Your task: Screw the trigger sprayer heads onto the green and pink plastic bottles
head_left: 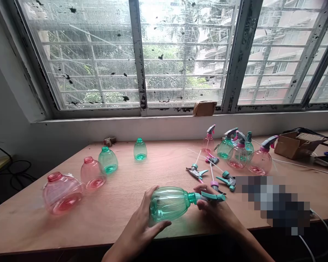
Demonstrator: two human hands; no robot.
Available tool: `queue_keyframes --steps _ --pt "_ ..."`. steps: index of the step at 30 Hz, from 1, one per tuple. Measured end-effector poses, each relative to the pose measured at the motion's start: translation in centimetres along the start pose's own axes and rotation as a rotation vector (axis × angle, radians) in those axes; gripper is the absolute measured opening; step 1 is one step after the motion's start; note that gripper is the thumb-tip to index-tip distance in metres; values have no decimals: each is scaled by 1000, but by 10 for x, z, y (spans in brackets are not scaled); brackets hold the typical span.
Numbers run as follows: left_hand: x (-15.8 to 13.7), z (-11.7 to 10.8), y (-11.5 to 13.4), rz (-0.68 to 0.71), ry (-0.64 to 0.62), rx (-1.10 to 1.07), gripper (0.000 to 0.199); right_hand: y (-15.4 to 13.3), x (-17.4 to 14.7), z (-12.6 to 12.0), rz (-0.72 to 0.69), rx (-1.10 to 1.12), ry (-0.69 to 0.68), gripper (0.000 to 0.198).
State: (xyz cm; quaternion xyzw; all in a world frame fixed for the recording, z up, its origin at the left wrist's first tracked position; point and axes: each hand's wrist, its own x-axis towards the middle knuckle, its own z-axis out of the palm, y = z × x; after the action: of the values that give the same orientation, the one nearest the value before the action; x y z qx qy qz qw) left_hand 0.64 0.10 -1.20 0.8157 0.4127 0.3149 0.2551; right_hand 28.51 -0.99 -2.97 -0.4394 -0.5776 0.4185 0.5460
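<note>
A clear green spray bottle [171, 203] lies sideways in the air above the table's front, its neck to the right. My left hand [144, 214] is wrapped round its base end, thumb below. At the neck, my right hand [211, 202] grips the green trigger spray head [211, 197], which meets the bottle's mouth; how far it is screwed on I cannot tell. Just beyond my right hand lie loose spray heads with tubes: a teal-and-grey one [197, 171], a pink-collared one [214, 183] and another teal one [228, 181].
On the left stand open pink bottles [91, 174] and green bottles [108, 160]. Several bottles with spray heads, including a pink one [261, 160], stand at the back right, beside a cardboard box [295, 145]. A blurred patch [276, 203] covers the right front. The window wall bounds the back.
</note>
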Motion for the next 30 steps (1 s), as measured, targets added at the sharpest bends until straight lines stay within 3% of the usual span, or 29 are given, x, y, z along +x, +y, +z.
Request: queue_keyframes --steps 12,17,22,27,30 --pt "0 -1 0 38 -32 -31 83 0 1 -2 -51 -140 -31 23" --pt "-1 -2 1 34 -49 -35 81 -1 -1 0 -36 3 -33 23" --pt "-2 -4 2 40 -79 -26 87 10 -4 1 70 191 15 33" --pt "-4 -9 4 13 -111 -82 65 12 -3 1 75 151 -1 35" --pt "-4 -9 4 -33 -103 -121 61 7 -3 1 68 142 21 35"
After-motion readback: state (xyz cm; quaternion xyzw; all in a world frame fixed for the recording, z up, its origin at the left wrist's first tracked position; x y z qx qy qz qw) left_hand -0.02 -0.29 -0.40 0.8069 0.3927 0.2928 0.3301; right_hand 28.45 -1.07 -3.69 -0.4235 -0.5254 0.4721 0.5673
